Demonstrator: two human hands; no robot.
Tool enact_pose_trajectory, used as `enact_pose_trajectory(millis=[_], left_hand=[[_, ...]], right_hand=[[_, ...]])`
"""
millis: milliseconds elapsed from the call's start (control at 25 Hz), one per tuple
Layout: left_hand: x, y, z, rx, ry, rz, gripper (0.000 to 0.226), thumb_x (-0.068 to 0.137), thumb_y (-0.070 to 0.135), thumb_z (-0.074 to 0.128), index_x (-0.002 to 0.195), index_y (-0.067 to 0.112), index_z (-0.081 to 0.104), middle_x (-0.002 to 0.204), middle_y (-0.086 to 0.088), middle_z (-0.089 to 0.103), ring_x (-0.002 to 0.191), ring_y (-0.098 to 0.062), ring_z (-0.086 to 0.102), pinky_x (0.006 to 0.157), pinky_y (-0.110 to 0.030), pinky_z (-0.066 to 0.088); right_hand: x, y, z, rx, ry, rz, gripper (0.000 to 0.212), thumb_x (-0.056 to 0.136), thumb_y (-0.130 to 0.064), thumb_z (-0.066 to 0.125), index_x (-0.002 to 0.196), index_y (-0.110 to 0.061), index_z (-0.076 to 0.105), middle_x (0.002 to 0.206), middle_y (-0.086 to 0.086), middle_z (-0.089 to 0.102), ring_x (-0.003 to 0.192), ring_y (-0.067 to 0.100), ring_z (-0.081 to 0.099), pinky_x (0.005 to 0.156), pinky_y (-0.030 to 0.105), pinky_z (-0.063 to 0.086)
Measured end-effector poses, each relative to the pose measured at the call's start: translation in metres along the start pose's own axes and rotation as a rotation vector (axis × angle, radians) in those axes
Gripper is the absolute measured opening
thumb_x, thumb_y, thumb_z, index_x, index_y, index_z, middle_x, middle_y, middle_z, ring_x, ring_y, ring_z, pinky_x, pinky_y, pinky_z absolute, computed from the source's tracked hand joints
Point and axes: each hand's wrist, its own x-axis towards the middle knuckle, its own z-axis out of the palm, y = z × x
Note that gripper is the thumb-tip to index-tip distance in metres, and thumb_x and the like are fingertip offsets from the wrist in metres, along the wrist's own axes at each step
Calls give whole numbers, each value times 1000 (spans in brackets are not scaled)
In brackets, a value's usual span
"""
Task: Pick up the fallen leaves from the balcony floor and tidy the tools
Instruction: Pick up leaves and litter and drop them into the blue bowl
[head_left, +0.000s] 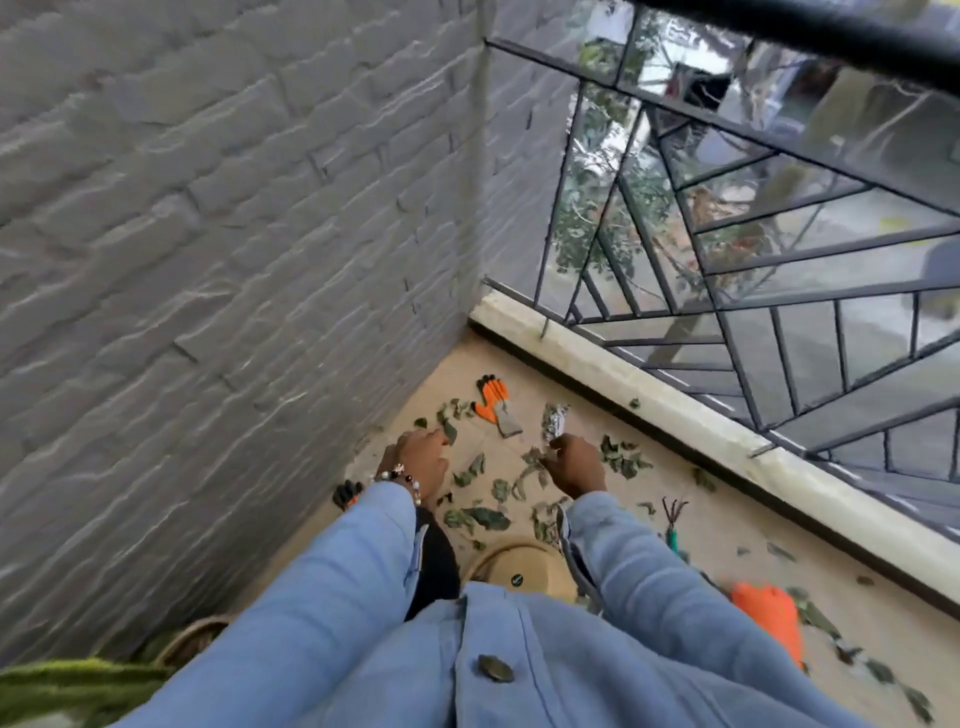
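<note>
Head view: leaves (480, 517) littered the balcony floor (722, 499) between and ahead of both hands.
Right hand (574, 464) seemingly pinched a leaf; left hand (422, 457), fingers loosely curled, empty, hovered nearer the glove (493, 402).

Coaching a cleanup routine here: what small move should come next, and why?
Probably drop the leaves pinched in the right hand into the tan pot just below; the left hand is open, and many leaves remain on the floor.
</note>
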Motion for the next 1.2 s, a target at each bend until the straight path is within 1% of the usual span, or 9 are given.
enact_pose_trajectory(millis=[160, 280, 400, 520, 640, 800, 920, 1080, 1200], left_hand=[[80, -3, -22, 72, -106, 91, 37, 91, 19, 50, 128, 17, 53, 129, -11, 57, 116, -31, 55, 96, -36, 46], [135, -4, -46, 89, -153, 181, 38, 92, 21, 50, 130, 20, 52, 130, -8, 57, 116, -30, 55, 95, -37, 47], [197, -2, -68, 177, -273, 234, 39, 91, 19, 50, 130, 19, 53, 131, -8, 57, 119, -28, 53, 98, -34, 43], [251, 9, -79, 221, -321, 276, 38, 93, 13, 50, 130, 9, 55, 128, -17, 57, 119, -33, 51, 100, -36, 40], [298, 33, -67, 287, -368, 326, 36, 94, 17, 51, 129, 11, 55, 125, -16, 60, 116, -34, 54, 97, -37, 43], [343, 66, -15, 365, -521, 374, 36, 94, 23, 51, 129, 17, 54, 126, -11, 60, 117, -30, 54, 96, -37, 45], [386, 84, 47, 402, -569, 393, 36, 95, 23, 50, 131, 17, 53, 127, -10, 60, 119, -26, 54, 96, -34, 44], [463, 110, 163, 385, -595, 387, 35, 96, 25, 52, 130, 16, 54, 124, -9, 63, 115, -28, 57, 91, -33, 44], [502, 117, 237, 408, -644, 381, 37, 95, 24, 54, 130, 13, 54, 122, -9, 65, 115, -28, 57, 91, -32, 43]], right_hand=[[51, -10, -4, 111, 72, 207, 37, 86, -39, 65, 111, -13, 64, 111, 13, 67, 105, 32, 60, 86, 38, 50], [83, -30, -9, 231, 116, 331, 32, 90, -29, 62, 108, -4, 66, 106, 16, 68, 102, 35, 62, 82, 34, 47], [120, -50, -14, 335, 100, 482, 32, 90, -26, 60, 114, -5, 64, 113, 17, 67, 107, 36, 61, 85, 34, 47], [152, -51, -17, 387, 122, 510, 33, 89, -20, 61, 118, -5, 63, 111, 18, 68, 106, 36, 61, 87, 36, 46], [179, -24, -15, 440, 122, 564, 35, 89, -21, 63, 119, -3, 62, 107, 19, 68, 104, 35, 61, 88, 37, 46], [217, 34, 8, 506, 115, 668, 34, 91, -23, 62, 117, -1, 62, 111, 19, 67, 107, 35, 60, 88, 35, 44], [264, 84, 47, 506, 17, 679, 33, 91, -26, 59, 117, -6, 62, 114, 17, 66, 108, 34, 59, 87, 34, 45], [348, 157, 121, 437, -107, 546, 30, 91, -24, 55, 112, -3, 60, 111, 20, 64, 104, 36, 58, 81, 35, 44], [402, 189, 178, 400, -172, 476, 26, 91, -19, 54, 108, 0, 58, 110, 23, 61, 103, 38, 56, 81, 37, 44]])
